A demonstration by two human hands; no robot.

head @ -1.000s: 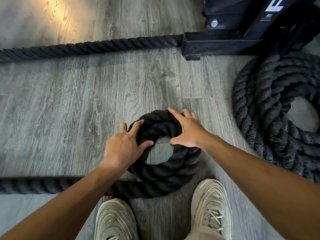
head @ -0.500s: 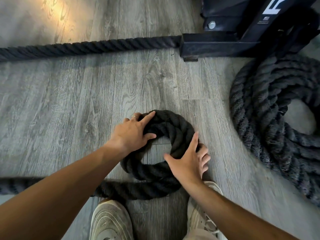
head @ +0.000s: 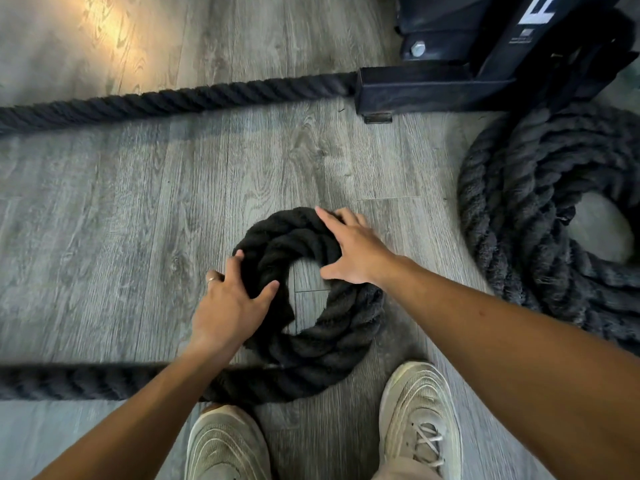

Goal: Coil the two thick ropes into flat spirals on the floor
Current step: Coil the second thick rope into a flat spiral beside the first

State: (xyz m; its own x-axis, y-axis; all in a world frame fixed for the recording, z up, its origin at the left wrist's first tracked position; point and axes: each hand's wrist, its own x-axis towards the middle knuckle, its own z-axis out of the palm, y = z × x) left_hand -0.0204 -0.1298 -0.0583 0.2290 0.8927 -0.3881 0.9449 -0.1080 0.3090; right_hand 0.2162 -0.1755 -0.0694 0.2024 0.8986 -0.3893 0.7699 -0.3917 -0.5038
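While the left hand (head: pixel 230 306) grips the coil (head: pixel 311 327) and the right hand (head: pixel 353 251) presses it flat-fingered, turn evenly, feeding the near rope (head: pixel 69 381) snugly.

The floor (head: pixel 145 209) is grey wood-grain planking, with a warm patch of light well beyond the left hand (head: pixel 230 303). Under both hands lies a small black rope coil (head: pixel 332 344), its tail running off past the left hand. Well to the right of the right hand (head: pixel 356 252) sits a larger coil (head: pixel 512 209). Beyond the hands, a straight rope (head: pixel 180 98) reaches a black metal base (head: pixel 426 88). Two pale shoes (head: pixel 419 417) stand nearer than the hands.
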